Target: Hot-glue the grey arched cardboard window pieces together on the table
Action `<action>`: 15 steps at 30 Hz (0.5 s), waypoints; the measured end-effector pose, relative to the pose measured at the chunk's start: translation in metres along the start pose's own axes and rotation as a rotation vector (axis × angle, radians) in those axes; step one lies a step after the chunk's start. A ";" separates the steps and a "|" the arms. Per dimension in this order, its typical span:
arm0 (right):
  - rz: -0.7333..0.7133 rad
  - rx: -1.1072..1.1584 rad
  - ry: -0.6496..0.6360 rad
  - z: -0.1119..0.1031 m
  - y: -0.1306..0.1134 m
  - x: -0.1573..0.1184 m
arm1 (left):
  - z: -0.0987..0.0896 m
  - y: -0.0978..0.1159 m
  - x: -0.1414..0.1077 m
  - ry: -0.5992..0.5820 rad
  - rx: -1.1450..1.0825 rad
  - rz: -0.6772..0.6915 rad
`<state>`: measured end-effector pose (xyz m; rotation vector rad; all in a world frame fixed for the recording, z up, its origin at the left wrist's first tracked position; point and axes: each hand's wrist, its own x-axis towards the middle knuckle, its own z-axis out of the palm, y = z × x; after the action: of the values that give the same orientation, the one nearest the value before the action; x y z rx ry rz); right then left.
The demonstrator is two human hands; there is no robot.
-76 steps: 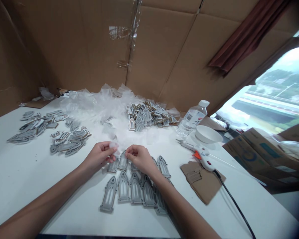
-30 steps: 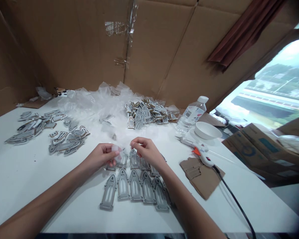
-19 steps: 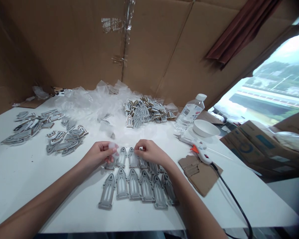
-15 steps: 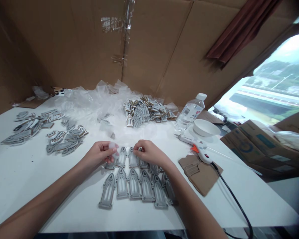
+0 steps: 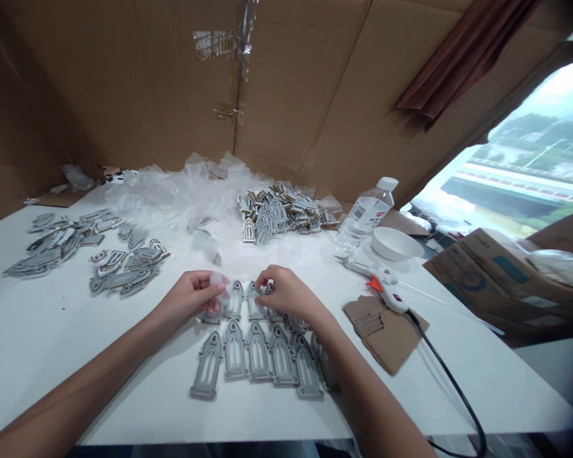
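My left hand (image 5: pixel 199 295) pinches a small piece of translucent plastic film (image 5: pixel 216 280) between thumb and fingers. It is above the left end of the back row of grey arched window frames (image 5: pixel 235 300). My right hand (image 5: pixel 281 291) hovers over the same row, close to another window frame (image 5: pixel 254 301). Its thumb and forefinger are curved and a little apart, with nothing plainly between them. A front row of matching window frames (image 5: pixel 258 353) lies nearer me. My right forearm covers part of the frames on the right.
Piles of window pieces lie at the left (image 5: pixel 62 248) and at the back (image 5: pixel 281 216), beside crumpled plastic bags (image 5: pixel 167 191). On the right are a water bottle (image 5: pixel 365 213), a white bowl (image 5: pixel 396 245), a glue gun (image 5: pixel 386 289) with its cord and some cardboard (image 5: pixel 382 337).
My right hand has lifted slightly from the window frame, and its thumb and forefinger have parted. My left hand keeps the plastic film in nearly the same place.
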<state>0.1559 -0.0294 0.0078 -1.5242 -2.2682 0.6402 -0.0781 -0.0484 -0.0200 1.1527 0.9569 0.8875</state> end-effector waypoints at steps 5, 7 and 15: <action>-0.005 0.181 0.017 0.001 -0.013 -0.002 | 0.001 -0.001 0.001 -0.028 0.023 -0.015; -0.024 0.327 0.001 0.004 -0.022 -0.004 | 0.001 -0.002 0.001 -0.053 0.042 -0.018; -0.058 0.535 -0.091 0.015 -0.034 -0.006 | 0.004 0.002 -0.002 -0.115 0.090 0.003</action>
<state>0.1244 -0.0486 0.0132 -1.1805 -1.9665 1.2022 -0.0756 -0.0513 -0.0176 1.2684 0.9090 0.7786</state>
